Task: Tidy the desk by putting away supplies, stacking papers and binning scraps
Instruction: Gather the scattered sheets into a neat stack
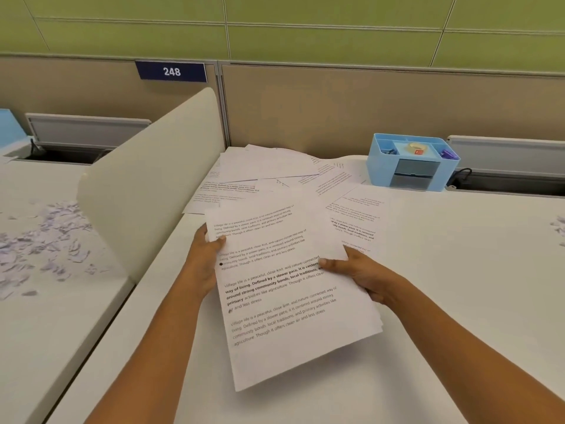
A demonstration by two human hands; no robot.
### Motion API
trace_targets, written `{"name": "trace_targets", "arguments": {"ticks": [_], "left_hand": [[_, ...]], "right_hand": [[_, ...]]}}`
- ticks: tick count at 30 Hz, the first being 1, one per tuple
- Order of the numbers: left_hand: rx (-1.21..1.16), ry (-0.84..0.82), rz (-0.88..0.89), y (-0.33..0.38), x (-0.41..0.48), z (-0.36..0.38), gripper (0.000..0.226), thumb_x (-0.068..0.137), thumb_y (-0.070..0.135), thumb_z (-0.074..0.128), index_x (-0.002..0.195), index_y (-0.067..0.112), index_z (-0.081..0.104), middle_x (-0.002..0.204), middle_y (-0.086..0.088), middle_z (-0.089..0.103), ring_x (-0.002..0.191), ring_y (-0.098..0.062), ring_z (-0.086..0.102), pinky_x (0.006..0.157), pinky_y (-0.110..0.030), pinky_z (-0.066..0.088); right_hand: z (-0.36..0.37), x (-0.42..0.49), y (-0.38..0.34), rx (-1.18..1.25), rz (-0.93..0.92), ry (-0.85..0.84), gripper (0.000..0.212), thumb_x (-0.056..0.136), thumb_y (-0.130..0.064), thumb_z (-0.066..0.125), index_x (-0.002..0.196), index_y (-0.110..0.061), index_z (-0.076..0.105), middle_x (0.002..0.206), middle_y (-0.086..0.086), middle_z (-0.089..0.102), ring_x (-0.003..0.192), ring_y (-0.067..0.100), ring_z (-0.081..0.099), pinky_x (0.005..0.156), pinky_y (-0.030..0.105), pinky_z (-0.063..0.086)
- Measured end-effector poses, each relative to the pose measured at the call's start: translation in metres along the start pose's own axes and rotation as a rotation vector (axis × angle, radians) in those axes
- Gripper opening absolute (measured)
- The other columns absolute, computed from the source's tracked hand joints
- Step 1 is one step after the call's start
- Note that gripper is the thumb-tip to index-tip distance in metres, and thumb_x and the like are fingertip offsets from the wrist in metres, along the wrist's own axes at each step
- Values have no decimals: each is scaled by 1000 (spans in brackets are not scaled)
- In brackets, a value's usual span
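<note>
A stack of printed sheets (284, 301) is held above the white desk (458, 286) in front of me. My left hand (203, 261) grips its left edge, thumb on top. Along the right edge, my right hand (360, 270) holds the stack with the thumb on the page and the fingers underneath. More loose printed sheets (266, 169) lie fanned out on the desk behind the stack, reaching the back partition. A light blue desk organiser (411, 162) stands at the back right and holds a roll of tape (414, 147) and purple clips (448, 153).
A cream divider panel (146, 179) separates this desk from the one on the left, where many paper scraps (42, 240) are strewn. A few scraps (559, 224) lie at the far right edge. A cable slot runs along the back right.
</note>
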State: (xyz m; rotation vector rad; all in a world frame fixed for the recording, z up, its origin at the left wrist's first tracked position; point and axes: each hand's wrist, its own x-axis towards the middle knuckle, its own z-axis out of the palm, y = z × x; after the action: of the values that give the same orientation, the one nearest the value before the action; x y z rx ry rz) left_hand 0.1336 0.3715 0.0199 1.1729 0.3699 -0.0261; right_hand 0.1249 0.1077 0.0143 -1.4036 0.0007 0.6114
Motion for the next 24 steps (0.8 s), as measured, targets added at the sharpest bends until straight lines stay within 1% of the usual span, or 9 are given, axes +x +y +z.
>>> {"name": "trace_targets", "arguments": {"ticks": [4,6,9,13,15,18,20,21,24], "left_hand": [[-84,-145,9,6,-8,-11,41,88,10,54,129,9,52,123,-11,62,100,-24,65,78,-39,57],[-4,-174,43,13,-17,-12,45,76,11,63,120,8,59,114,-11,67,92,-24,69,70,-37,60],[59,-132,231,32,-25,-9,42,67,8,69,109,9,63,95,-4,74,84,-22,71,61,-33,59],[61,-137,490,55,-33,-10,25,69,5,64,84,24,73,85,7,74,81,-14,71,66,-30,59],[122,-152,524,53,-34,-17,24,66,9,71,76,31,75,85,9,74,82,-13,71,70,-31,59],[232,-165,489,36,-33,-28,28,56,24,85,82,32,75,91,9,74,87,-11,70,70,-26,58],[273,-154,449,23,-29,-32,47,45,36,88,89,25,73,94,8,74,90,-11,69,71,-22,56],[274,-129,430,19,-26,-32,47,49,35,86,93,24,71,94,8,74,92,-12,69,72,-21,56],[265,-26,393,14,-19,-31,21,74,16,74,93,21,68,86,12,74,88,-10,69,78,-30,56]], "right_hand": [[12,7,-5,2,-153,93,29,85,-12,62,114,-12,59,106,11,70,91,27,69,75,38,58],[22,11,-12,-19,-248,141,27,85,-13,63,112,-13,60,105,9,70,91,26,69,77,38,58],[40,18,-29,-49,-399,162,22,86,-12,62,107,-14,62,101,5,71,89,22,69,77,36,58],[56,29,-45,-78,-519,193,20,86,-14,62,106,-14,63,103,5,69,93,21,67,83,35,56],[61,32,-41,-110,-521,181,22,86,-16,63,108,-14,64,106,7,69,96,23,66,85,38,55],[64,37,-21,-166,-461,131,30,83,-16,67,113,-14,64,112,7,68,103,22,66,92,41,52],[62,41,-10,-201,-410,110,37,82,-17,69,118,-13,62,115,5,67,106,20,64,96,41,50],[61,43,-8,-213,-388,98,39,82,-20,69,120,-13,61,116,4,67,107,20,63,97,41,49],[51,49,-10,-271,-350,82,34,86,-31,63,117,-17,62,116,-1,67,107,18,63,97,37,50]]}}
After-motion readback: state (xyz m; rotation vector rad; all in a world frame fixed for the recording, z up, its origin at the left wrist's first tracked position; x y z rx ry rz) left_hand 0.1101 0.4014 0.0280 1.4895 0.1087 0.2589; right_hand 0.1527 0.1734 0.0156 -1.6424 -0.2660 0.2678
